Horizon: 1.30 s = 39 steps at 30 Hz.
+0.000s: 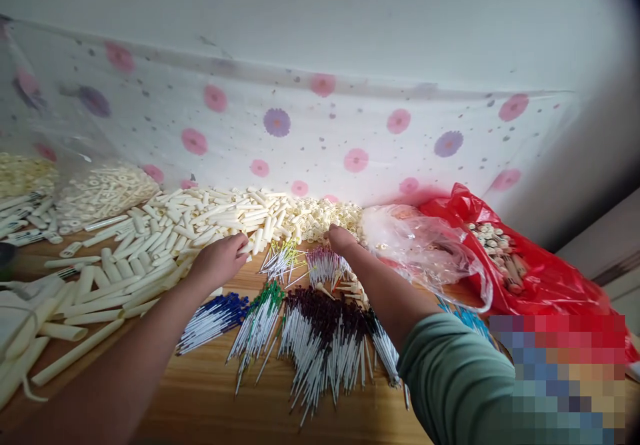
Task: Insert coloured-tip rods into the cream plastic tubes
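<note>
At the far left, a clear bag of small white parts [107, 195] rests by the worktop's wall-side edge, under a flowered plastic sheet [310, 132]. Cream tubes [165, 252] spread from there along that edge and down toward the near left corner. The left hand [225, 257] is at the right end of these tubes, fingers curled and narrow; whether it grips one, I cannot tell. In front of it, toward the near edge, lie blue-tipped sticks [215, 322], then green-tipped sticks [257, 322].

Yellow-tipped sticks [281, 262] lie between the hands, with small cream pieces [320, 218] heaped behind, at the wall-side edge. Dark-tipped sticks [325, 345] fan toward the near edge. The right hand [341, 237] reaches to the heap, fingers close together; its fingertips are too small to show a hold. Pink-tipped sticks [323, 265] lie just below it. Further right are a crumpled clear bag [425, 232] and a red bag [550, 272].

Picking single pieces from the heap's front, with forearms kept above the sticks, should keep the colours apart.
</note>
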### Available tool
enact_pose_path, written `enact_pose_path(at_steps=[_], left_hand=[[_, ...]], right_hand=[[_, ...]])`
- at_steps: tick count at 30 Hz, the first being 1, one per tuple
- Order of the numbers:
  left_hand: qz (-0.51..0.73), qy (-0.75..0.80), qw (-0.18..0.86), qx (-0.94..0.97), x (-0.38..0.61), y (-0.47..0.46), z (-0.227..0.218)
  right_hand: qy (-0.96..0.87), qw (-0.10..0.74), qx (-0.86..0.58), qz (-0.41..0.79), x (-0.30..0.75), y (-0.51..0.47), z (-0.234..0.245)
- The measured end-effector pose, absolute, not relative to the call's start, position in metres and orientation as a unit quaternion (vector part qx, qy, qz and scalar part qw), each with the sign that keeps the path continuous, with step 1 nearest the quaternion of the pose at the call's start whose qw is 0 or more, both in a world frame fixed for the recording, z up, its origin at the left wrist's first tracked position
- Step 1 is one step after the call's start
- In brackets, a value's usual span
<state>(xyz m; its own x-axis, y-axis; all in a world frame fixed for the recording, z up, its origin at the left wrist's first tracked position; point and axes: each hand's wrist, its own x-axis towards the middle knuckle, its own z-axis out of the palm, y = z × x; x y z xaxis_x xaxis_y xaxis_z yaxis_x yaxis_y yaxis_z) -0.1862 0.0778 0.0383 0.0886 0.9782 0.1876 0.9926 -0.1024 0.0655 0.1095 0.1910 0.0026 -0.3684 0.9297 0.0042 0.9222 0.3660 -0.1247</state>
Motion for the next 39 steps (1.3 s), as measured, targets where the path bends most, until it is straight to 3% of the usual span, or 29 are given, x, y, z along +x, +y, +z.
enact_pose_path(at_steps=[4,8,13,16,20,24,35,39], left_hand=[[-0.406,-0.570,-0.153,-0.698,-0.140,0.078,0.033],[-0.470,-0.513,-0.304,-0.651,-0.098,0.079,0.015],[-0.475,-0.452,-0.334,-0.677,-0.084,0.074,-0.001],[-0.454,-0.419,-0.301,-0.726,-0.083,0.068,-0.003],[-0.408,-0.373,-0.234,-0.800,-0.078,0.057,-0.002],[-0.376,-0.354,-0.174,-0.839,-0.074,0.052,-0.002],[-0.360,-0.362,-0.127,-0.851,-0.064,0.048,-0.013],[-0.346,-0.382,-0.154,-0.843,-0.061,0.045,-0.014]], right_hand=[[-0.826,0.040,-0.561,0.047,0.106,0.200,0.003],[-0.822,0.118,-0.554,0.054,0.114,0.181,0.021],[-0.822,0.241,-0.506,0.101,0.128,0.101,0.040],[-0.808,0.414,-0.385,0.167,0.132,0.053,0.031],[-0.733,0.517,-0.376,0.233,0.133,0.033,0.006],[-0.710,0.528,-0.351,0.307,0.137,0.039,-0.008],[-0.730,0.481,-0.402,0.271,0.147,0.040,-0.007],[-0.730,0.461,-0.404,0.301,0.151,0.040,-0.003]])
